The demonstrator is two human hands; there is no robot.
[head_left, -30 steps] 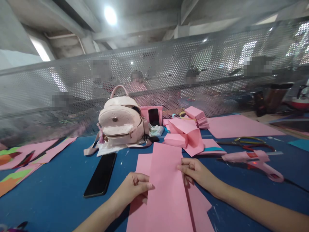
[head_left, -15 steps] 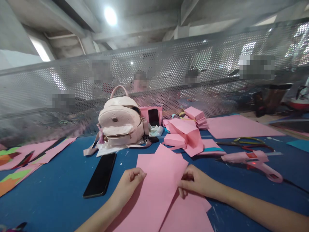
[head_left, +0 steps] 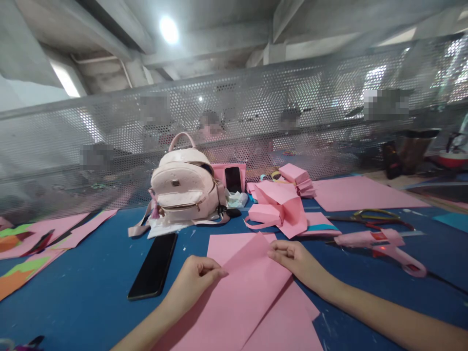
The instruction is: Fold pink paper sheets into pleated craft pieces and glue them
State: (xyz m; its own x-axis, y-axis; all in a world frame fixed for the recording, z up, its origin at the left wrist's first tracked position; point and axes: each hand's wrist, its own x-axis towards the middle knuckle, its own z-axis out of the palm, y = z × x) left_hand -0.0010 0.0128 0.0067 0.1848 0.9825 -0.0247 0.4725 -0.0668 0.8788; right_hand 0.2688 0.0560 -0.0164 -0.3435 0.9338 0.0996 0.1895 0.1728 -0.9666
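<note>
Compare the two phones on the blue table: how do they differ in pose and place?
The near phone lies flat on the blue table, left of the left hand; the far phone stands upright against a pink holder beside the backpack. The near one looks larger. Both have dark screens.

Left hand (head_left: pixel 195 278) curled, right hand (head_left: pixel 292 258) pinching, forearms converging.
</note>
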